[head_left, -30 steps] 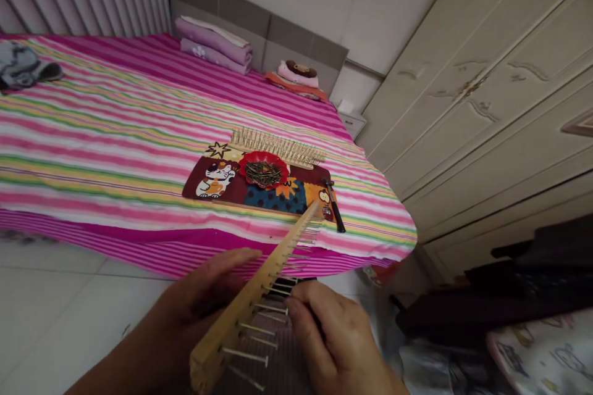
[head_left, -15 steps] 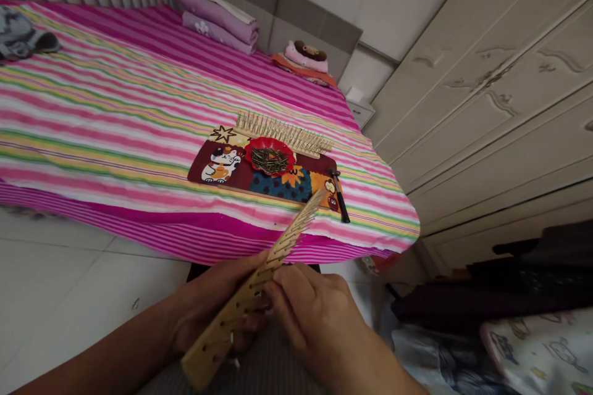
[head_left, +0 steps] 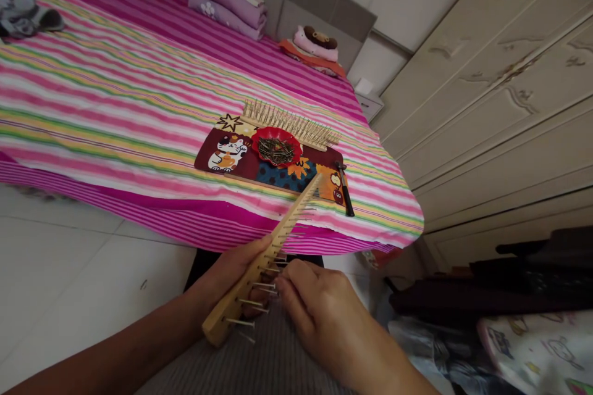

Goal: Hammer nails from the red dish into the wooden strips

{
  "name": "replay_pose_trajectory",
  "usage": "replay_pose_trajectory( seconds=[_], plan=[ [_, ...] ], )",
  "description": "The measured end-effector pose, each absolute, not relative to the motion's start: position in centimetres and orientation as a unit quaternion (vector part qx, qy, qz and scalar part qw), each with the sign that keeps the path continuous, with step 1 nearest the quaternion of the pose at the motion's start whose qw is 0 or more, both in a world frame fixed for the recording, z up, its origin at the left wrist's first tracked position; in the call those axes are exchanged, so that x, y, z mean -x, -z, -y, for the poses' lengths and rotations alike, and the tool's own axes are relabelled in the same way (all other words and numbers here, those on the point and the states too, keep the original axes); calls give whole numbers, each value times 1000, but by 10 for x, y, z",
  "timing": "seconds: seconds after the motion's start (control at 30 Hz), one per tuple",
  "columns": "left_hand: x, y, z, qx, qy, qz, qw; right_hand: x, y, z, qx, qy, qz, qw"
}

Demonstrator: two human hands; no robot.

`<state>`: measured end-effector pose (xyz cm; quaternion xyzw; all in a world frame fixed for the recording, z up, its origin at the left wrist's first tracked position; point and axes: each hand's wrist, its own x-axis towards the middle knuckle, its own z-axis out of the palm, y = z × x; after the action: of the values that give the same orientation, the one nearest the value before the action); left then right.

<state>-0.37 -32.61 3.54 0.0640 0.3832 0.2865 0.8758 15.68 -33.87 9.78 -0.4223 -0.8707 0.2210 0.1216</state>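
A narrow wooden strip studded with nails slants up from my lap toward the bed. My left hand is wrapped round its near part from the left, with some fingers hidden behind the strip and nails. On the other side, my right hand has thumb and forefinger pinched at the nail heads, apparently on one nail; the fingertips partly cover it. Beyond lies a red dish full of loose nails. Behind the dish, a second nail-studded strip rests with its nails pointing up.
The dish stands on a patterned board on the striped bed. At the board's right edge lies a hammer. Folded bedding is at the headboard. A wardrobe lines the right side.
The strip has turned, so its nails show more from the side. My right fingers have shifted from close against the wood out to the nail heads. The left hand keeps its hold.
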Motion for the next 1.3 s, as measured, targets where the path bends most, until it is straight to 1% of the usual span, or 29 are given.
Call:
replay_pose_trajectory(
  seconds=[0.17, 0.4, 0.87, 1.07, 1.17, 1.3],
  plan=[
    [2, -32, 322, -83, -300, -366, 877, -161, -88, 336, 431, -291, 838, 165],
    [-2, -32, 321, -80, -299, -380, 872, -168, -79, 334, 448, -334, 809, 181],
    [-1, -35, 321, -55, -299, -413, 858, -163, -85, 338, 441, -332, 814, 182],
    [-2, -36, 320, -79, -299, -428, 849, -166, -80, 337, 467, -339, 795, 188],
    [-2, -34, 321, -97, -286, -420, 856, -166, -85, 338, 471, -334, 797, 179],
    [1, -23, 319, -84, -275, -433, 855, -165, -89, 337, 478, -356, 783, 178]
  ],
)
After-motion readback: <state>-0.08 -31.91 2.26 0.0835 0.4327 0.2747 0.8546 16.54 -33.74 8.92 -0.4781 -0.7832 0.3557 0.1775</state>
